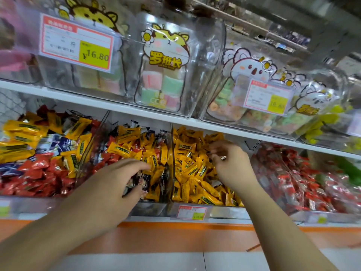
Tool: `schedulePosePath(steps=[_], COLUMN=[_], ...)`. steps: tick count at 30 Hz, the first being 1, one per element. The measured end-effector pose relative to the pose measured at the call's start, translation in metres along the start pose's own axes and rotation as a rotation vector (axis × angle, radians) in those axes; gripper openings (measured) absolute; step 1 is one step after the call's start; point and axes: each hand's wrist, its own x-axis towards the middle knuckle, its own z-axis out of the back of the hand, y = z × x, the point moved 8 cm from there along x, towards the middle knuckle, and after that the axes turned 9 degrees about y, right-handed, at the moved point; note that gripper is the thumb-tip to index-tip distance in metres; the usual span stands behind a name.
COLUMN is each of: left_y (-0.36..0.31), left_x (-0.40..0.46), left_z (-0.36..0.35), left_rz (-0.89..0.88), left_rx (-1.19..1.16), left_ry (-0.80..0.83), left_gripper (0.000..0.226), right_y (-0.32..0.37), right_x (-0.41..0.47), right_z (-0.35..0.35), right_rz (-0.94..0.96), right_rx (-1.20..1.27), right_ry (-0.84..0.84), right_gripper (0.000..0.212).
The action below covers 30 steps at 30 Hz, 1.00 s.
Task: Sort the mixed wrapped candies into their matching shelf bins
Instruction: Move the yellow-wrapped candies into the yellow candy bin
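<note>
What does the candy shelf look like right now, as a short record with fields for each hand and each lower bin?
left hand: in the mixed bin, closed around several dark-wrapped candies
right hand: over the yellow bin, fingers pinched; what they hold cannot be told
far-left bin: yellow, red and blue-white candies mixed
mixed bin: yellow, red and dark candies
yellow bin: almost all yellow candies
red bin: red candies
upper shelf: clear bags of pastel sweets

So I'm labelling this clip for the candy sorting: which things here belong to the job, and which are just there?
Part of the job:
- left hand, in the mixed middle bin
- right hand, over the yellow candy bin
- mixed left bin
- red candy bin

Just there:
- bagged sweets on the upper shelf
- price tags
- orange floor stripe
</note>
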Motion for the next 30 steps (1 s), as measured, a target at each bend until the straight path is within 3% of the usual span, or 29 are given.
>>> schedulePosePath(steps=[7, 12, 16, 25, 30], left_y=[-0.017, -0.022, -0.019, -0.015, -0.013], left_x=[0.011, 0.013, 0.013, 0.007, 0.01], left_z=[-0.028, -0.04, -0.041, -0.033, -0.027], left_rz=[-0.079, -0.111, -0.098, -0.094, -0.08], left_rx=[-0.001, 0.022, 0.004, 0.008, -0.004], left_ry=[0.174, 0.214, 0.207, 0.128, 0.068], left_gripper=[0.07, 0.071, 0.067, 0.061, 0.055], right_y=[-0.049, -0.054, -0.058, -0.061, -0.053], right_x=[0.018, 0.034, 0.035, 0.023, 0.009], right_z=[-0.019, -0.033, -0.028, -0.001, 0.014], right_rz=[-0.031, -0.025, -0.024, -0.065, -0.113], right_rx=[-0.134, -0.165, -0.121, 0.052, 0.209], right_ry=[0.17, 0.17, 0.089, -0.141, -0.152], right_gripper=[0.045, 0.032, 0.016, 0.019, 0.017])
